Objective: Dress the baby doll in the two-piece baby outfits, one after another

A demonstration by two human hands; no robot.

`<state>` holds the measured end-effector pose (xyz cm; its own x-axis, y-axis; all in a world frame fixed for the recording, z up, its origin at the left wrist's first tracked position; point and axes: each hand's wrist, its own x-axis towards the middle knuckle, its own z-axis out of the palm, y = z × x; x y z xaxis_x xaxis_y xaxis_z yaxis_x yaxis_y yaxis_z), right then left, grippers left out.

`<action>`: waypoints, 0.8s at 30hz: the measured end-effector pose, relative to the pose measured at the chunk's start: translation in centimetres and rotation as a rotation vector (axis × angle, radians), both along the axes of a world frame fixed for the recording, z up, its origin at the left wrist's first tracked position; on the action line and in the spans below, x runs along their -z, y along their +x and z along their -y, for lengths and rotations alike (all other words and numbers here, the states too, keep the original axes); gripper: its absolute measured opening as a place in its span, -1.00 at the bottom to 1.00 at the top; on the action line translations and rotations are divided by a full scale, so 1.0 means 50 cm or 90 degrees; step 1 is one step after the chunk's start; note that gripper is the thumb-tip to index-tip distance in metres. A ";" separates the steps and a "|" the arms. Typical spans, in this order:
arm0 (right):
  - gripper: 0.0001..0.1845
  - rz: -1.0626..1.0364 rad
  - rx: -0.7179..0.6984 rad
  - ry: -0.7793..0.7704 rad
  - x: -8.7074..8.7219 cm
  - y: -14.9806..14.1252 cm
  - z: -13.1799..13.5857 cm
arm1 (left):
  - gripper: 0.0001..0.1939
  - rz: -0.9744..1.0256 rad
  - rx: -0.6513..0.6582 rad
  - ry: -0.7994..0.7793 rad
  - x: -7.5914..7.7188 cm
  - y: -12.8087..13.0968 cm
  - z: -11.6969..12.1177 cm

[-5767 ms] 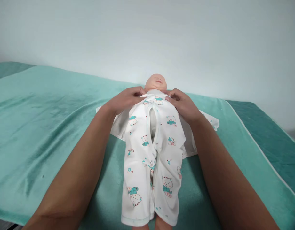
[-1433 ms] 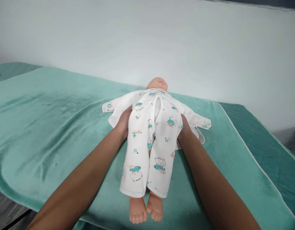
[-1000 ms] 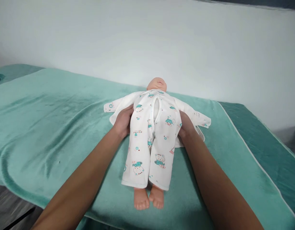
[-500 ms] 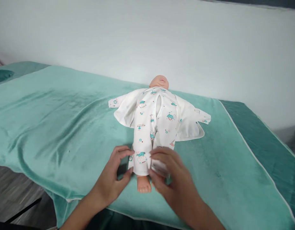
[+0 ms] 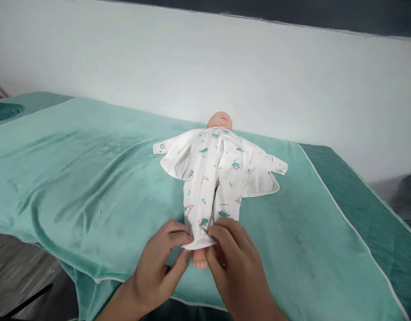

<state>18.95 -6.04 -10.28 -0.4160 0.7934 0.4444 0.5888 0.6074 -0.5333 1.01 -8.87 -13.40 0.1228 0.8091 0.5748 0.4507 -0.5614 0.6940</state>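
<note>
White with teal and pink cartoon prints, one pair of trousers [image 5: 202,191] covers the legs of one doll [image 5: 220,120], face-up on the green blanket [image 5: 292,236]. Your left hand [image 5: 155,263] and right hand [image 5: 240,263] pinch one cuff [image 5: 199,244] at opposite edges (one bare foot [image 5: 200,261] shows beneath). One white jacket [image 5: 259,174] spreads two sleeves.

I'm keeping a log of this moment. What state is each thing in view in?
Doll: on its back, dressed.
Trousers: on the doll, hem of one leg pinched.
White top: flared out to both sides, sleeves outstretched.
Visible foot: bare, below the hem.
Green blanket: spread out, creased at picture left.
Left hand: pinching the hem.
Right hand: pinching the hem's other side.
</note>
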 end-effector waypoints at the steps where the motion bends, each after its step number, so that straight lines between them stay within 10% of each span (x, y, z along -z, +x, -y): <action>1: -0.77 -0.003 -0.032 0.008 0.001 0.006 0.005 | -0.69 -0.011 -0.002 0.004 0.007 -0.004 0.007; 7: -0.71 -0.028 -0.155 -0.007 0.010 0.057 0.026 | -0.64 -0.009 -0.042 -0.025 0.044 -0.029 0.038; 17: -0.71 0.003 0.129 -0.003 0.101 0.097 -0.013 | -0.72 -0.158 -0.040 -0.007 -0.053 0.079 -0.014; 24: -0.86 -0.216 0.026 -0.084 0.027 0.089 -0.003 | -0.79 -0.199 -0.060 -0.092 -0.058 0.117 -0.022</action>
<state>23.42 -5.89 -11.64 -0.2296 0.8662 0.4437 0.3874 0.4996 -0.7748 6.85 -7.76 -10.51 0.1960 0.8952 0.4002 0.6992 -0.4138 0.5830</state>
